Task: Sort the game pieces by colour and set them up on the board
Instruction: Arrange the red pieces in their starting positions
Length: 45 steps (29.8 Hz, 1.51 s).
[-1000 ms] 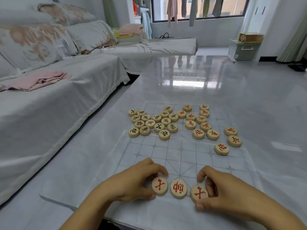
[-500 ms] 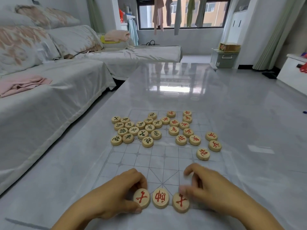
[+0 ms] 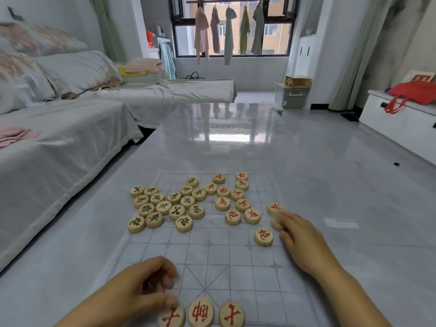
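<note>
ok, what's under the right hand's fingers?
A wooden piece, with only its left edge showing. The right hand's fingers cover its face, so its character and colour can't be read. Blur hides whether it's gripped.

Sixteen red-lettered pieces [image 3: 252, 215], sixteen dark-lettered pieces [image 3: 177, 212], one board [image 3: 219, 258]

Home living room: covered sofa [image 3: 70, 138], glossy table [image 3: 306, 173], laundry [image 3: 226, 31] hanging at window.
</note>
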Available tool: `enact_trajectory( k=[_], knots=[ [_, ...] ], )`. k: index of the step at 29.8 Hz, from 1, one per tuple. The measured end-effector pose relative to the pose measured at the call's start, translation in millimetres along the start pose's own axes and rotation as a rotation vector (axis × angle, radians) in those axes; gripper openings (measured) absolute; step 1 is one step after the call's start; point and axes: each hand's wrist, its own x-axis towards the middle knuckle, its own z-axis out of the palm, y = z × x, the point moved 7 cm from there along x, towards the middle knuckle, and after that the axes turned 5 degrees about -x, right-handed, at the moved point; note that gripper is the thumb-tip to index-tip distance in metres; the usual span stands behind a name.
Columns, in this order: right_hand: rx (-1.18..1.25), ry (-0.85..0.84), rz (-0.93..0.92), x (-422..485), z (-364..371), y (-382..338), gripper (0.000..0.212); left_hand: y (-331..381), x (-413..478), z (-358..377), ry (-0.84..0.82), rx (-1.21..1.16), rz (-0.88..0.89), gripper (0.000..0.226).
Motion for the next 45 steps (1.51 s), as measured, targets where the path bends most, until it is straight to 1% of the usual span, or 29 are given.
enact_trajectory(
  k=[3, 5, 7, 9, 11, 12, 14, 17, 21, 23, 24, 27, 29, 30, 32, 33, 34, 35, 36, 37, 40, 42, 45],
  knots=[
    [0.007, 0.044, 0.027, 0.5, -3.9, 1.4, 0.034, -7.7, 7.5, -11.9, 0.117, -0.032, 0.006, 0.027],
    [0.022, 0.066, 0.058, -0.7, -8.4, 3.0, 0.020, -11.7, 10.8, -18.1, 0.202, -0.032, 0.019, 0.024],
    [0.022, 0.069, 0.085, -1.1, -9.7, 5.3, 0.015, -13.0, 12.5, -22.3, 0.273, -0.036, 0.028, 0.023],
    [0.052, 0.077, 0.093, 0.5, -7.7, 8.8, 0.019, -10.9, 14.3, -21.7, 0.300, -0.038, 0.045, 0.031],
    [0.113, 0.089, 0.082, 3.8, -5.6, 10.7, 0.034, -9.0, 16.2, -20.4, 0.327, -0.036, 0.059, 0.036],
    [0.136, 0.082, 0.064, 5.8, -4.5, 9.3, 0.042, -8.4, 16.8, -20.9, 0.350, -0.041, 0.063, 0.037],
    [0.135, 0.030, 0.000, 9.5, 1.7, 3.4, 0.048, -7.9, 17.8, -23.4, 0.399, -0.060, 0.072, 0.037],
    [0.062, -0.029, -0.048, 12.7, 11.0, -1.0, 0.047, -5.8, 19.4, -23.7, 0.425, -0.077, 0.085, 0.038],
    [0.105, 0.048, -0.028, 11.3, -0.3, -0.7, 0.036, -5.9, 24.2, -20.9, 0.418, -0.072, 0.080, 0.039],
    [0.145, 0.060, -0.019, 8.9, -5.0, -1.1, 0.029, -3.8, 28.8, -19.6, 0.423, -0.068, 0.100, 0.038],
    [0.156, 0.062, -0.018, 8.1, -6.7, -1.6, 0.029, -0.9, 31.5, -18.7, 0.431, -0.053, 0.120, 0.036],
    [0.079, 0.031, -0.058, 9.7, -1.8, -6.9, 0.044, 13.2, 42.5, -13.6, 0.434, -0.032, 0.176, 0.017],
    [0.020, -0.044, -0.140, 9.2, 6.3, -21.3, 0.052, 23.5, 52.6, -6.6, 0.408, 0.014, 0.204, 0.022],
    [0.006, -0.083, -0.188, 8.5, 12.2, -29.6, 0.062, 29.3, 57.6, -2.1, 0.389, 0.043, 0.220, 0.025],
    [-0.023, -0.138, -0.246, 4.8, 20.6, -41.1, 0.097, 38.5, 67.0, 7.2, 0.342, 0.088, 0.240, 0.027],
    [-0.046, -0.162, -0.244, 3.4, 22.8, -43.4, 0.100, 41.4, 71.7, 12.0, 0.321, 0.109, 0.245, 0.028],
    [-0.053, -0.166, -0.242, 2.7, 22.7, -44.6, 0.087, 43.5, 76.4, 16.5, 0.305, 0.138, 0.254, 0.030],
    [-0.055, -0.164, -0.237, 2.5, 20.7, -45.3, 0.067, 46.1, 80.5, 20.2, 0.297, 0.174, 0.268, 0.034],
    [-0.052, -0.149, -0.236, 1.7, 16.8, -46.7, 0.053, 49.2, 84.4, 22.6, 0.299, 0.210, 0.279, 0.037],
    [-0.050, -0.129, -0.248, 0.3, 13.3, -48.5, 0.048, 52.3, 88.7, 23.9, 0.305, 0.239, 0.287, 0.040],
    [-0.050, -0.121, -0.262, -2.4, 8.7, -51.4, 0.053, 62.2, 107.7, 29.8, 0.270, 0.375, 0.309, 0.046],
    [-0.024, -0.138, -0.250, -3.5, 7.6, -53.5, 0.046, 67.7, 122.7, 38.2, 0.214, 0.527, 0.308, 0.048],
    [-0.006, -0.147, -0.251, -3.2, 6.2, -54.6, 0.047, 74.7, 132.3, 44.9, 0.196, 0.676, 0.288, 0.044]
  ],
)
